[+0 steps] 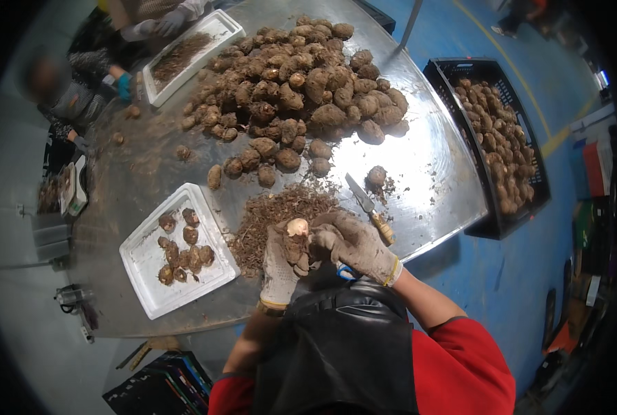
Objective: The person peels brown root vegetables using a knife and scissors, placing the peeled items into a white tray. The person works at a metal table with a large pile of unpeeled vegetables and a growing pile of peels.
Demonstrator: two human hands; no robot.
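Observation:
My left hand (279,267), in a soiled knit glove, holds a brown, hairy taro corm (295,246) with a pale, cut upper end. Bent fingers of my right hand (357,246), gloved alike, press against the corm's right side; their tips are partly hidden. Beneath and beyond both hands spreads a heap of brown fibrous peelings (267,220). A knife with a yellowish handle (382,227) lies on the metal table (433,192), just beyond my right hand. Close to its blade sits a single corm (377,176) among scraps.
A large pile of corms (308,78) covers the table's far middle. Several trimmed corms lie in a white foam tray (142,290) at left. Another foam tray (153,91) holds peelings near two gloved co-workers. A black crate (539,171) of corms stands right of the table.

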